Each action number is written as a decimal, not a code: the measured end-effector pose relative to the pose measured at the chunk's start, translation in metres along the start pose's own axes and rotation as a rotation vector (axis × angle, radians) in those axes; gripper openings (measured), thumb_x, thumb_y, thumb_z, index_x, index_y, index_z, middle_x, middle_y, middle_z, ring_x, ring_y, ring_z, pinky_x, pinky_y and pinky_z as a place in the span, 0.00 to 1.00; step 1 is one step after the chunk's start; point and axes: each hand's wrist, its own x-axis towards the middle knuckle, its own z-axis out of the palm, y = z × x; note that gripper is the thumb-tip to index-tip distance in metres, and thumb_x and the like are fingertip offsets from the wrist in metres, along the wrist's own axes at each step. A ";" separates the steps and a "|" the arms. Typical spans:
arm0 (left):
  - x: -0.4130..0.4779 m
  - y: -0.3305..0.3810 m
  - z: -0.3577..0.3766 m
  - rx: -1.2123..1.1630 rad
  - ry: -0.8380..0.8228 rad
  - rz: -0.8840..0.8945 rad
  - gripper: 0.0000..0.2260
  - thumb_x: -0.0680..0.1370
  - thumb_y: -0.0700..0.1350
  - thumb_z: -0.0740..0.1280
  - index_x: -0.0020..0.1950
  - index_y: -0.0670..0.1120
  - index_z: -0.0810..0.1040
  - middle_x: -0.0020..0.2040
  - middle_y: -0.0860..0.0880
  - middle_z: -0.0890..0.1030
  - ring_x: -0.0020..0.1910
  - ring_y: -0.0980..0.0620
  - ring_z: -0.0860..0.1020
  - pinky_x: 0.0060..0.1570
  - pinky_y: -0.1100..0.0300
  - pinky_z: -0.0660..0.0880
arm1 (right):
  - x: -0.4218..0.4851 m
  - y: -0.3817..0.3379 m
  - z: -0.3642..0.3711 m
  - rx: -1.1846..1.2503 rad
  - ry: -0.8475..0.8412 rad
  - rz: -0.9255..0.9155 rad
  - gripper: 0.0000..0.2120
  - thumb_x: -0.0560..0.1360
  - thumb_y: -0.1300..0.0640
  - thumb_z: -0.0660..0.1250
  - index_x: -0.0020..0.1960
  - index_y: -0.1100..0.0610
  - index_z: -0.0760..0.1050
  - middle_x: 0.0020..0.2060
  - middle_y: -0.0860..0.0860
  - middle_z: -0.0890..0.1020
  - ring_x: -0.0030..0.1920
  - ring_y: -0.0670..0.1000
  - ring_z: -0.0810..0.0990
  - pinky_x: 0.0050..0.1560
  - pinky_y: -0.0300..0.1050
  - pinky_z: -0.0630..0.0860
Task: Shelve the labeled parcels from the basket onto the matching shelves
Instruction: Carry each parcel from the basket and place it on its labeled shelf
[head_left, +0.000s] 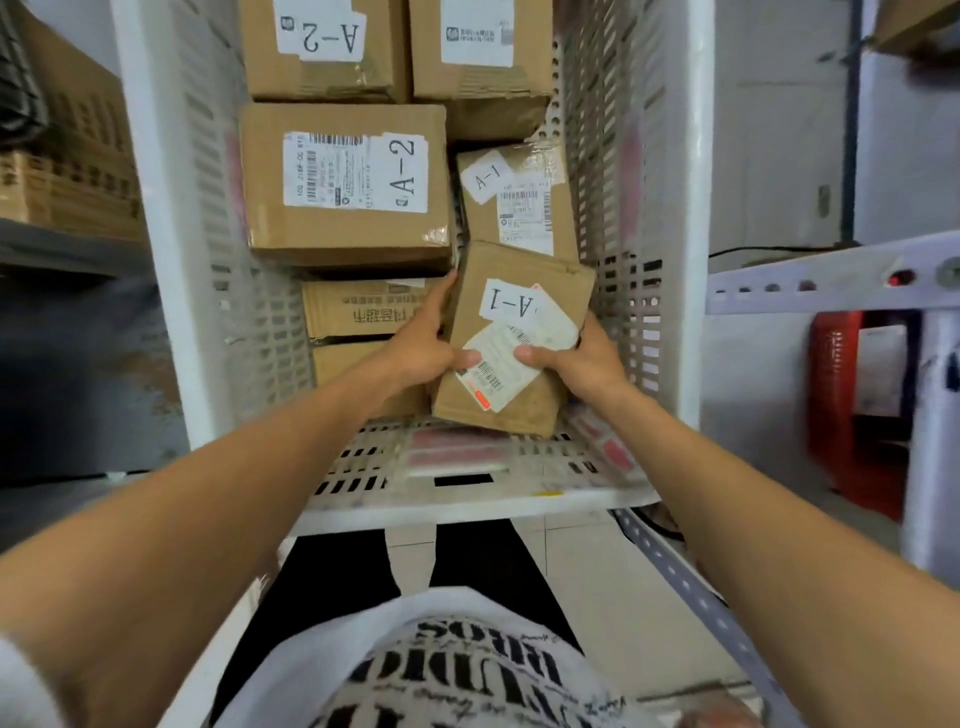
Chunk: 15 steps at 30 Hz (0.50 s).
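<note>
Two hands (415, 349) (589, 361) grip A-1 parcel (514, 332) inside basket (467, 500)

- white t-shirt (467, 670) printed with bold black block lettering, with thinner black script lines between the big letters
- short white sleeve (21, 686) blurred at the lower left edge, on the left arm
- black trousers (332, 597) on both legs below the shirt hem
- forearms (208, 493) uncovered down to the bare left hand (415, 353) and right hand (587, 364)
</note>
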 end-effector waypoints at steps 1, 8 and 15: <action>0.002 0.001 0.001 -0.023 -0.015 0.014 0.49 0.70 0.33 0.73 0.78 0.58 0.46 0.74 0.53 0.62 0.71 0.54 0.64 0.62 0.58 0.68 | 0.000 0.000 0.002 0.066 -0.017 -0.018 0.36 0.64 0.64 0.79 0.68 0.54 0.68 0.57 0.45 0.79 0.55 0.44 0.78 0.48 0.35 0.77; -0.005 0.001 0.006 -0.052 -0.033 0.039 0.49 0.71 0.30 0.71 0.78 0.57 0.43 0.65 0.57 0.67 0.61 0.59 0.67 0.40 0.76 0.72 | -0.010 -0.001 0.005 0.165 -0.028 -0.053 0.41 0.62 0.73 0.77 0.69 0.57 0.63 0.54 0.45 0.78 0.56 0.46 0.78 0.46 0.33 0.79; -0.046 0.032 -0.015 0.012 -0.055 0.090 0.50 0.71 0.32 0.73 0.78 0.60 0.45 0.68 0.53 0.69 0.67 0.49 0.71 0.63 0.49 0.72 | -0.053 -0.030 0.003 0.187 0.000 -0.100 0.46 0.57 0.73 0.79 0.69 0.54 0.63 0.58 0.47 0.79 0.61 0.50 0.76 0.60 0.54 0.76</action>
